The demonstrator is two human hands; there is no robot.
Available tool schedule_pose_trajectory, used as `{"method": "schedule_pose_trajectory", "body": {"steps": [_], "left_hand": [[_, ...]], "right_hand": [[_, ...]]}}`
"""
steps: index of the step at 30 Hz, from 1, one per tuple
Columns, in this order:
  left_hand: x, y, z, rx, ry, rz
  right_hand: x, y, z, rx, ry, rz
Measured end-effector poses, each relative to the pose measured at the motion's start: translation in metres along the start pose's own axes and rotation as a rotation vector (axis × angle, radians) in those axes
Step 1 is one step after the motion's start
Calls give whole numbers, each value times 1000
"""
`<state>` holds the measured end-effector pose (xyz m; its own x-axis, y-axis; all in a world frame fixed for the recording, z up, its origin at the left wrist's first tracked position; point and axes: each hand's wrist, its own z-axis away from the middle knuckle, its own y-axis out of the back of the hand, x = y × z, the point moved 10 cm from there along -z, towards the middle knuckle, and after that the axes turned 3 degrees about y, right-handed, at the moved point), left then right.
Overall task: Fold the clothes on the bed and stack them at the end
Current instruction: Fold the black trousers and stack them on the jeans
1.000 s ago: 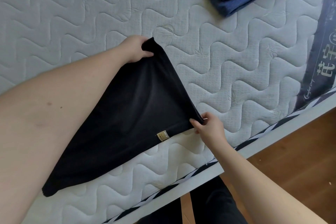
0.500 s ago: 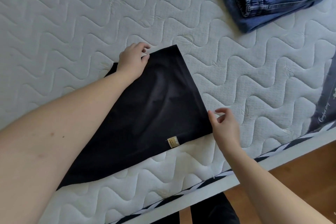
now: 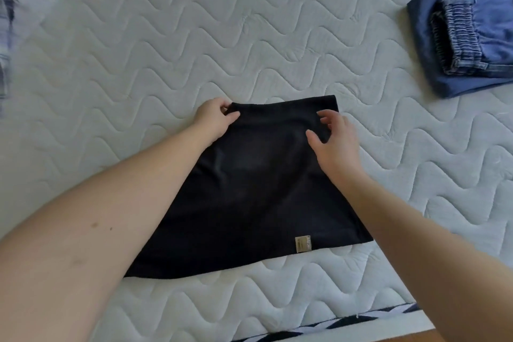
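Black fabric is filling the middle of the head view: a folded black garment (image 3: 249, 192) is lying flat on the white quilted mattress (image 3: 277, 36) of the bed, close to its near edge, with a small tan label (image 3: 303, 244) showing near its lower hem. The left hand (image 3: 213, 119) is sitting at the garment's far left corner, fingers curling over the top edge and thumb lying on the cloth, so it is pinching that corner. The right hand (image 3: 333, 139) is hovering over the far right part of the garment, fingers spread and loosely bent, thumb out to the side, holding nothing; whether its fingertips are touching the cloth I cannot tell. Both forearms are reaching in from the bottom of the frame, the left one covering the garment's left side. Over at the right edge, well apart from the black piece, a folded stack of blue denim clothes (image 3: 466, 44) is resting on the mattress, an elastic waistband facing the camera. At the top left corner, a pale, blurred bit of striped cloth (image 3: 11, 22) is lying on the bed, partly cut off by the frame. Along the bottom, a black-and-white patterned trim (image 3: 361, 322) is running along the mattress border.
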<state>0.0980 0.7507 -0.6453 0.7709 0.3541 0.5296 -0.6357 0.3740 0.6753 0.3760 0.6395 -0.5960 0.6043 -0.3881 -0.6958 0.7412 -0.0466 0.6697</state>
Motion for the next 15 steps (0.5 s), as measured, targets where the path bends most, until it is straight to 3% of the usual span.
{"method": "schedule_pose_trajectory", "body": {"steps": [4, 10, 15], "left_hand": [[15, 6, 2, -10, -89, -1], [19, 0, 12, -203, -147, -20], [44, 13, 41, -63, -347, -40]], "right_hand": [[-34, -22, -30, -92, 181, 307], [-31, -56, -81, -420, 299, 764], [-39, -43, -84, -348, 439, 781]]}}
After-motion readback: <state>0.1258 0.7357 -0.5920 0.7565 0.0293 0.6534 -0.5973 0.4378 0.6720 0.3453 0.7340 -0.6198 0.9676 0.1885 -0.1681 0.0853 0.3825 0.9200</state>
